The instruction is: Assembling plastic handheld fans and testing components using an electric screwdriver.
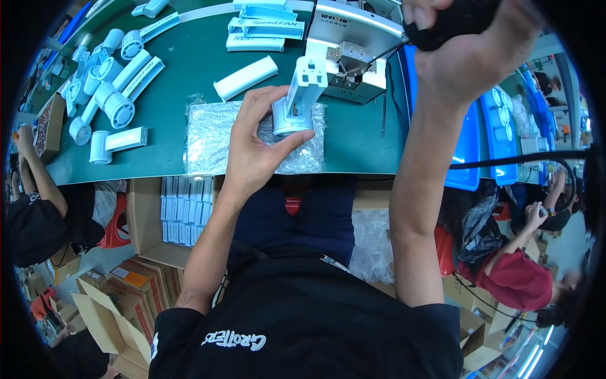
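- White fan part (306, 95) stands over the clear plastic sheet (208, 139), near its right half, round base low and arm rising above the left grip.
- Left grip (259, 136) pinches that base, thumb along its near side, fingers at its left.
- Right grip (470, 57), beyond the sheet to the right, is curled around a black driver (451, 28), its shaft reaching the metal box (350, 88).
- Beyond the sheet, a loose white cover (245, 77) lies on the green bench (360, 145).
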A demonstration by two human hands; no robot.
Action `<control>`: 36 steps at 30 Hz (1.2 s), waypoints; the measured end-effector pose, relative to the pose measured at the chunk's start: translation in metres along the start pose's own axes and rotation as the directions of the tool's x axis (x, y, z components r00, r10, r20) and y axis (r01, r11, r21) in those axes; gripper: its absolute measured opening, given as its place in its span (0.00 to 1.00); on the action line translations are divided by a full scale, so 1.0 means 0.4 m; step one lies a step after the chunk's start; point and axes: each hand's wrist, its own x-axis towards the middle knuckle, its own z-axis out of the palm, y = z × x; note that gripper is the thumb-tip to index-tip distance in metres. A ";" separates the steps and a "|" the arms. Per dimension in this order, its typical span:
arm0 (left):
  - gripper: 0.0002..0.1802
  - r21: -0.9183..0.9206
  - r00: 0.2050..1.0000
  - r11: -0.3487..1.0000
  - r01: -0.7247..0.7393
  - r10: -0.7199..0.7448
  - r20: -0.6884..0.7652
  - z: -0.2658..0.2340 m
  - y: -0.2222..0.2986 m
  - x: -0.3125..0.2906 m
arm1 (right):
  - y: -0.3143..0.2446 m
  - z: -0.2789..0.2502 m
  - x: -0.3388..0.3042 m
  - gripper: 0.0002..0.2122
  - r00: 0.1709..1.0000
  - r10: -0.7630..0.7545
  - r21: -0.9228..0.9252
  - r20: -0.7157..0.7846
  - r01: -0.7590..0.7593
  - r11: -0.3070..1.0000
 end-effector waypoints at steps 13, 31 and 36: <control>0.37 0.033 1.000 0.999 -0.005 0.005 0.001 0.000 -0.002 0.000 | 0.023 0.013 -0.010 0.21 0.992 0.125 0.262 -0.013 -0.118 0.958; 0.36 0.031 1.000 1.000 0.004 -0.003 -0.029 0.006 0.011 0.001 | -0.074 0.017 -0.031 0.30 0.980 0.200 -0.025 -0.009 -0.200 0.979; 0.36 0.047 0.999 0.998 0.029 -0.028 -0.026 0.006 0.015 -0.001 | -0.139 0.071 -0.071 0.30 0.974 0.224 0.001 -0.034 -0.224 0.974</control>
